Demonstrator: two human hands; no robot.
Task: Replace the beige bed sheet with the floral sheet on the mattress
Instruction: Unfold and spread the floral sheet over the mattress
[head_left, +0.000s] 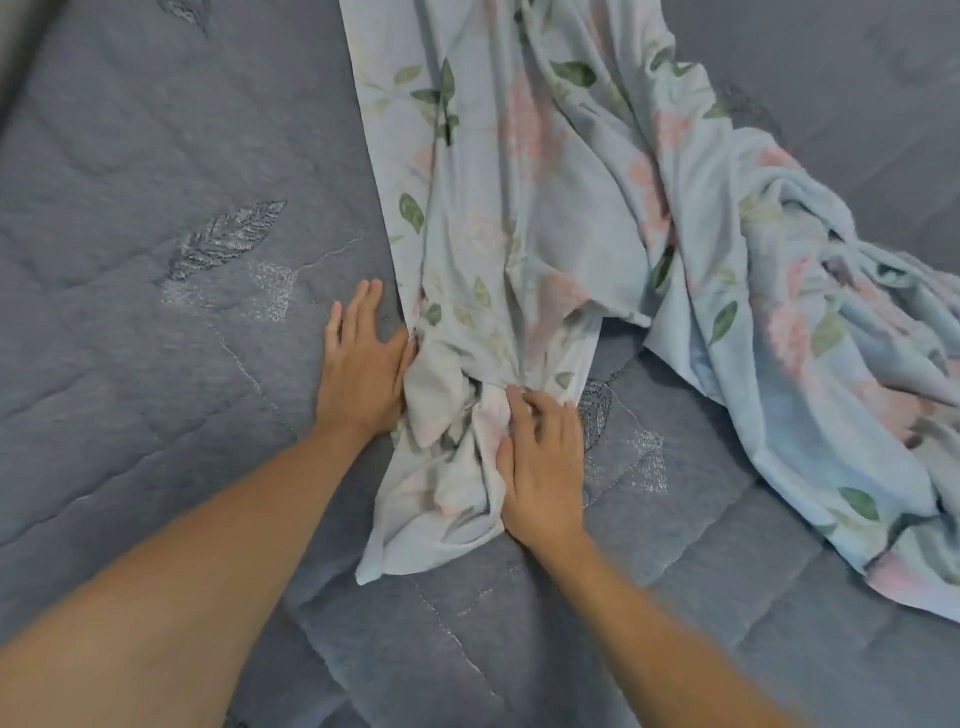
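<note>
One grey quilted mattress carries one floral sheet (bunched). The left hand lies flat, thumb against the cloth; the right hand presses it, fingers loosely spread.

left hand: flat, palm down, fingers straight and together | right hand: palm down, fingers slightly spread and bent | both bare forearms reach forward from the lower edge, converging
</note>
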